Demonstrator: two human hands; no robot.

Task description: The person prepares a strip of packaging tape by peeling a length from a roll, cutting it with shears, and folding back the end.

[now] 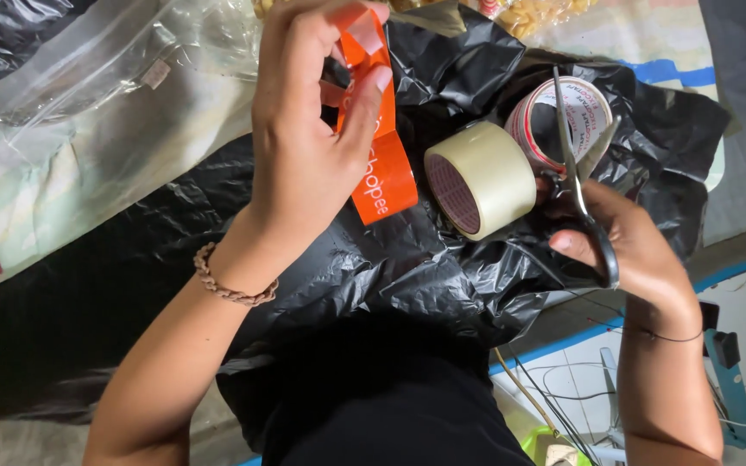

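The head camera looks down at two bare hands over a crinkly black plastic bag (373,267) spread on the surface.

The left hand (304,138) pinches a shiny orange strip of sticky tape (383,164) between thumb and fingers. The strip hangs down over the black bag. A brown braided bracelet (230,283) sits on that wrist.

The right hand (632,250) grips a pair of metal scissors with dark handles (582,173). The blades point up and are a little open.

Between the hands a fat roll of pale see-through tape (485,177) lies on the black bag, just beside the orange strip. A white roll of tape with red print (567,112) lies behind it, under the scissor blades.

A clear plastic bag (105,52) lies at the top left.
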